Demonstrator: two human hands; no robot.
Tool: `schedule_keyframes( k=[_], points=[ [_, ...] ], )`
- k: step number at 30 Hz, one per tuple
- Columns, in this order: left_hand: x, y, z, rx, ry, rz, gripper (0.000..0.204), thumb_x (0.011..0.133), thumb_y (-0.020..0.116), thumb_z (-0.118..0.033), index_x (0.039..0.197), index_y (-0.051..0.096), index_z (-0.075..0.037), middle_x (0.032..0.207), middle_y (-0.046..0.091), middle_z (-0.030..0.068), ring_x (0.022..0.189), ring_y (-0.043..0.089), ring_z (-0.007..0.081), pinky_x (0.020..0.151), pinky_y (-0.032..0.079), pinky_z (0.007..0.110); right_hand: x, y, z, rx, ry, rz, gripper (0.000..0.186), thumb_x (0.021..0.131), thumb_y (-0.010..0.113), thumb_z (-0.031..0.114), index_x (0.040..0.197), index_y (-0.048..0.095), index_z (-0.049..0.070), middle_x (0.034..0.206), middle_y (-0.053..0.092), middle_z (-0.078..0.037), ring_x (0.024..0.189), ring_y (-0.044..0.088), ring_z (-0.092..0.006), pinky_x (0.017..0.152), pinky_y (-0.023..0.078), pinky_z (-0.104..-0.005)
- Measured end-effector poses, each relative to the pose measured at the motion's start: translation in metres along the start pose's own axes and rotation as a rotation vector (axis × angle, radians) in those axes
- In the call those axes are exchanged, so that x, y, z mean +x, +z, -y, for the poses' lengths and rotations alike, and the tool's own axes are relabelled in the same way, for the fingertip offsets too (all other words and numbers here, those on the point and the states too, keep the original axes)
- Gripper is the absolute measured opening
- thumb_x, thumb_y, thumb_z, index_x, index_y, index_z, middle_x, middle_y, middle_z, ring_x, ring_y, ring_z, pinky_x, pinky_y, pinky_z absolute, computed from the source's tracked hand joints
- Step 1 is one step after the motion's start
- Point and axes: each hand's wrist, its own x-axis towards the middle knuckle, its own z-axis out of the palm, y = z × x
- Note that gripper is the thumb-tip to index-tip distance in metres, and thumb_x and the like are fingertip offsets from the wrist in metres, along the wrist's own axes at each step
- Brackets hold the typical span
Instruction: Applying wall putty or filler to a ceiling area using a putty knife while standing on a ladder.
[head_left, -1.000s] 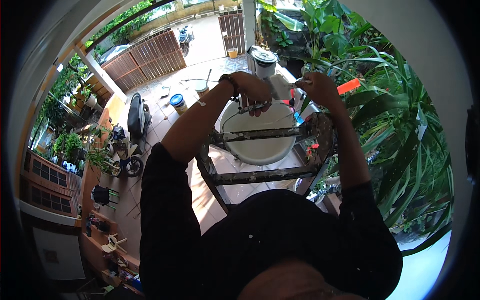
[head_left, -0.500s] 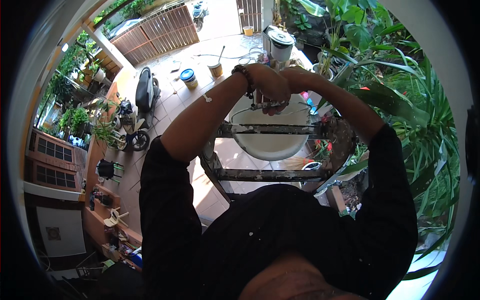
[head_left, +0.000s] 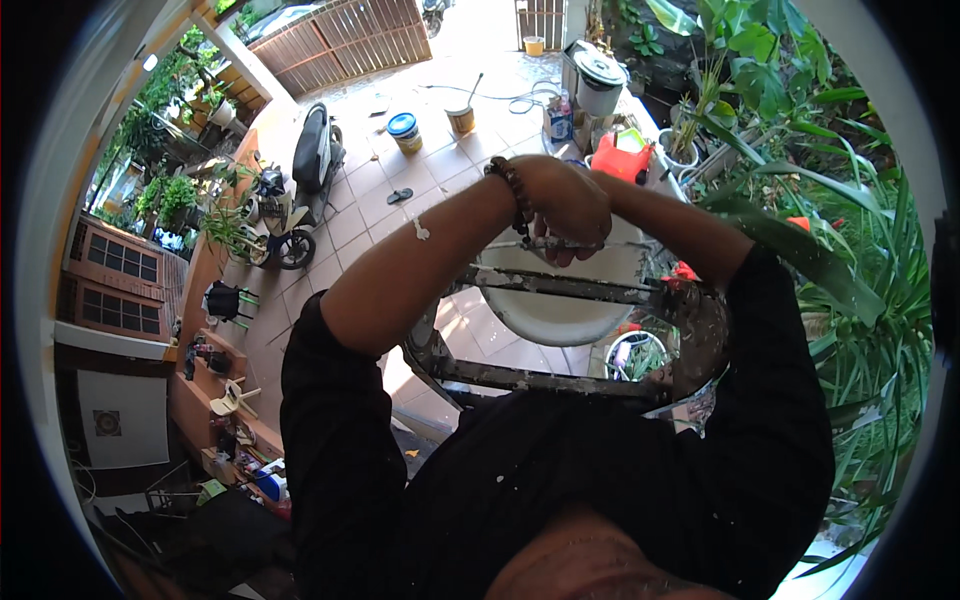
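Note:
My left hand point(head_left: 572, 208), with a beaded bracelet at the wrist, curls over a thin, paint-crusted handle point(head_left: 552, 243). This handle belongs to a white bucket point(head_left: 560, 322), which hangs below the hand just beyond a worn ladder's upper rung point(head_left: 565, 284). My right hand point(head_left: 603, 188) is mostly hidden behind the left one, so its fingers do not show. Its forearm reaches in from the right and meets the left hand above the bucket. The bucket's interior is pale, and its far side is partly covered by my hands.
The ladder's lower rung point(head_left: 540, 381) crosses close to my chest. On the tiled floor stand a blue-lidded tub point(head_left: 405, 134), a yellow tub with a stick point(head_left: 461, 119) and a motorbike point(head_left: 310, 165). Long-leaved plants point(head_left: 850, 240) crowd the right. A red container point(head_left: 620, 158) sits beyond my hands.
The whole view has shifted, so the surroundings sit lower and further right. My hands stay together over the bucket, and the right hand is now more hidden behind the left.

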Motion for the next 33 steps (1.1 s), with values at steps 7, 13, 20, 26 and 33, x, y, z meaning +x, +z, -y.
schedule_keyframes(
  k=[7, 13, 20, 26, 33],
  points=[
    [-0.017, 0.011, -0.020, -0.001, 0.101, -0.038, 0.028, 0.088, 0.040, -0.019, 0.090, 0.063, -0.003, 0.081, 0.068, 0.0068, 0.072, 0.066, 0.0145, 0.062, 0.053, 0.030, 0.032, -0.024, 0.014, -0.008, -0.117, -0.123, 0.027, 0.079, 0.061, 0.025, 0.100, 0.063, 0.008, 0.103, 0.064, -0.015, 0.092, 0.062, -0.0270, 0.079, 0.048, -0.0365],
    [-0.017, 0.015, -0.016, 0.043, 0.089, -0.053, 0.027, 0.089, 0.040, -0.022, 0.091, 0.063, -0.007, 0.081, 0.067, 0.0042, 0.072, 0.064, 0.0141, 0.062, 0.052, 0.029, 0.042, 0.002, -0.011, 0.054, -0.157, -0.189, 0.027, 0.079, 0.061, 0.025, 0.100, 0.063, 0.008, 0.102, 0.064, -0.016, 0.092, 0.062, -0.0272, 0.079, 0.048, -0.0364],
    [-0.017, 0.014, -0.022, 0.053, -0.118, -0.142, 0.026, 0.085, 0.046, -0.029, 0.094, 0.066, -0.014, 0.083, 0.066, 0.0047, 0.071, 0.062, 0.0167, 0.060, 0.050, 0.031, 0.045, 0.034, -0.068, 0.131, -0.174, -0.226, 0.027, 0.079, 0.060, 0.025, 0.100, 0.063, 0.008, 0.102, 0.064, -0.016, 0.091, 0.062, -0.0275, 0.078, 0.048, -0.0362],
    [0.007, 0.026, 0.001, 0.217, 0.100, -0.245, 0.031, 0.082, 0.055, -0.039, 0.088, 0.069, -0.012, 0.089, 0.068, 0.0070, 0.072, 0.066, 0.0191, 0.067, 0.052, 0.034, 0.047, 0.069, -0.104, 0.219, -0.183, -0.238, 0.027, 0.079, 0.060, 0.024, 0.100, 0.063, 0.007, 0.101, 0.064, -0.017, 0.090, 0.062, -0.0277, 0.078, 0.048, -0.0360],
    [-0.006, 0.019, -0.057, 0.120, -0.473, -0.164, 0.031, 0.079, 0.062, -0.037, 0.082, 0.069, -0.008, 0.080, 0.068, 0.0056, 0.069, 0.065, 0.0170, 0.064, 0.052, 0.031, 0.022, 0.084, -0.112, 0.337, -0.138, -0.266, 0.027, 0.079, 0.060, 0.024, 0.100, 0.063, 0.007, 0.101, 0.064, -0.017, 0.090, 0.062, -0.0280, 0.077, 0.048, -0.0358]
  ],
)
